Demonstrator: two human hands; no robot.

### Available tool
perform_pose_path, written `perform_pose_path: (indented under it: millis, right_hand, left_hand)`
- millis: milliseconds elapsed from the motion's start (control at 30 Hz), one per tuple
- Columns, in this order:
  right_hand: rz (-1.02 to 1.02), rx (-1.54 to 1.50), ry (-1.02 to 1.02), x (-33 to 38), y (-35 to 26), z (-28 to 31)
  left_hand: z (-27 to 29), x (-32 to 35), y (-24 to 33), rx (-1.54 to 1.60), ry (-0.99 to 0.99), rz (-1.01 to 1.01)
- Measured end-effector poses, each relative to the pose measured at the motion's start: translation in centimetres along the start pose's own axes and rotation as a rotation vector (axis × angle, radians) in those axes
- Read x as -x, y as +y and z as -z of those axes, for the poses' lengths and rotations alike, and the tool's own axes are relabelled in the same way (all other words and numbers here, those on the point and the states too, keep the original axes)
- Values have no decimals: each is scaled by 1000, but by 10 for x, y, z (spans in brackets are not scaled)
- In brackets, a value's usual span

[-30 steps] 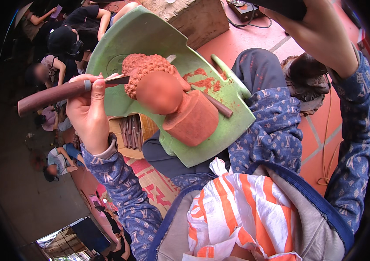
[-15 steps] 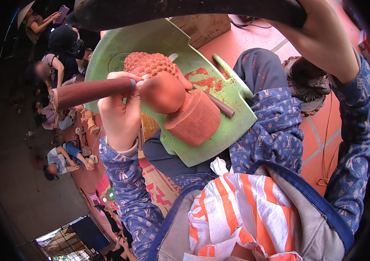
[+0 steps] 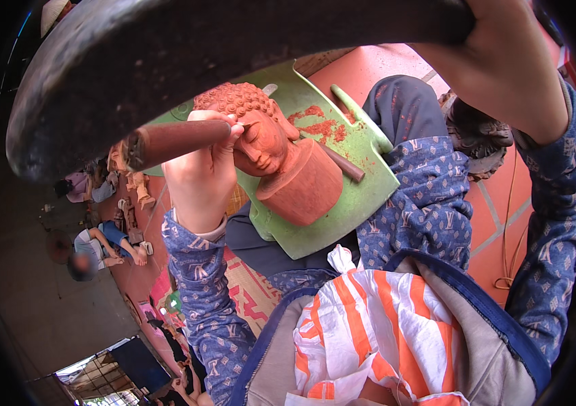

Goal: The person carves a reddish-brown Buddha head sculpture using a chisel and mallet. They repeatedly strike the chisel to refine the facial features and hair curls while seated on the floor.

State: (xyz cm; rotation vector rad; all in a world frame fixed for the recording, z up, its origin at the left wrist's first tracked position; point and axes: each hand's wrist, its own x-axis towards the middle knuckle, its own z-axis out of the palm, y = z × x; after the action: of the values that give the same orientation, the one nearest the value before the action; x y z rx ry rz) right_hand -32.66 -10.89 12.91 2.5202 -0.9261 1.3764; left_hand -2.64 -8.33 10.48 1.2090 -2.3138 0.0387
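A reddish-brown carved wooden head (image 3: 298,186) with curled hair lies tilted on a green plastic chair seat (image 3: 301,242). At its brow, my left hand (image 3: 201,179) is closed round a chisel (image 3: 178,143), whose thick round handle sticks out leftward. The chisel's tip meets the carving near one eye, mostly hidden by my fingers. My right hand (image 3: 487,40), raised at the upper right, grips a dark club-like mallet (image 3: 132,81). The mallet crosses the top of the view, its broad end above the chisel handle and apart from it as far as I can see.
Red shavings (image 3: 325,128) and a second round-handled tool (image 3: 342,162) lie on the seat. A dark carved piece (image 3: 481,132) stands on the tiled floor to the right. An orange-striped white cloth (image 3: 376,325) covers my lap. Other people (image 3: 101,243) sit at the left.
The mallet has swung down and leftward, looking larger and nearer the chisel's handle end. My left hand and the chisel have shifted slightly right.
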Motion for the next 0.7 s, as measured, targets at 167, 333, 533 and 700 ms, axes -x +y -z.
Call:
perform_pose_path:
  millis: [167, 333, 533, 700]
  right_hand:
    - [197, 64, 82, -8, -2, 8]
    - [54, 210, -20, -8, -5, 7]
    - [-36, 42, -11, 0, 7, 2]
    - [-115, -81, -19, 5, 8, 4]
  left_hand:
    - [-1, -3, 1, 2, -56, 64]
    - [1, -4, -1, -41, -97, 85]
    - [4, -9, 0, 132, -80, 219]
    - [5, -10, -4, 277, -5, 241]
